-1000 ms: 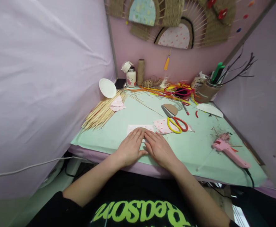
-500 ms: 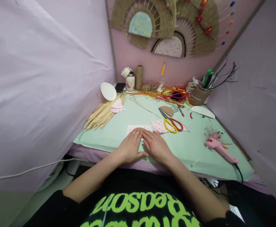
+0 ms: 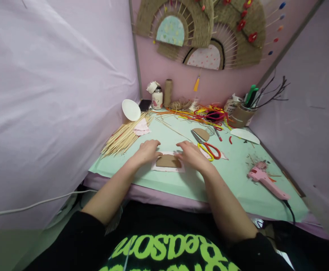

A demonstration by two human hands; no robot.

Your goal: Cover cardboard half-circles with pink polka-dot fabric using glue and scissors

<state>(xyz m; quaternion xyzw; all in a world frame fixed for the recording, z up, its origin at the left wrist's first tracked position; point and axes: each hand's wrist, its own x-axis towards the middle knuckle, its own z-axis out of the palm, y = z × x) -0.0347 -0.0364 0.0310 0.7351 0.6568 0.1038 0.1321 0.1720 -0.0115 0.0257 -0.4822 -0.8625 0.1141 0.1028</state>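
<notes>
A brown cardboard half-disc (image 3: 168, 161) lies flat side towards me on a rectangle of pale fabric (image 3: 167, 169), whose edges show around it. At its left end is my left hand (image 3: 147, 152), open, thumb apart from the curved fingers and its tip close to the cardboard. My right hand (image 3: 192, 155) is open at the other end, fingers stretched forward and thumb near the cardboard edge; whether either thumb touches cannot be made out. Just beyond the right hand rest scissors (image 3: 209, 151) with red and yellow handles, over a dotted fabric piece (image 3: 224, 155) partly hidden by that hand.
Thin wooden sticks (image 3: 121, 138) and a white bowl (image 3: 131, 110) are on the left. A pink glue gun (image 3: 267, 182) lies right, its cord over the edge. Another cardboard half-disc (image 3: 201, 134) lies behind the scissors. Coloured cords (image 3: 209, 114) and a brush-and-twig pot (image 3: 239, 116) stand at the back.
My hands were together, flat over the fabric. They have drawn apart to left and right, uncovering the cardboard half-disc. The view has shifted slightly.
</notes>
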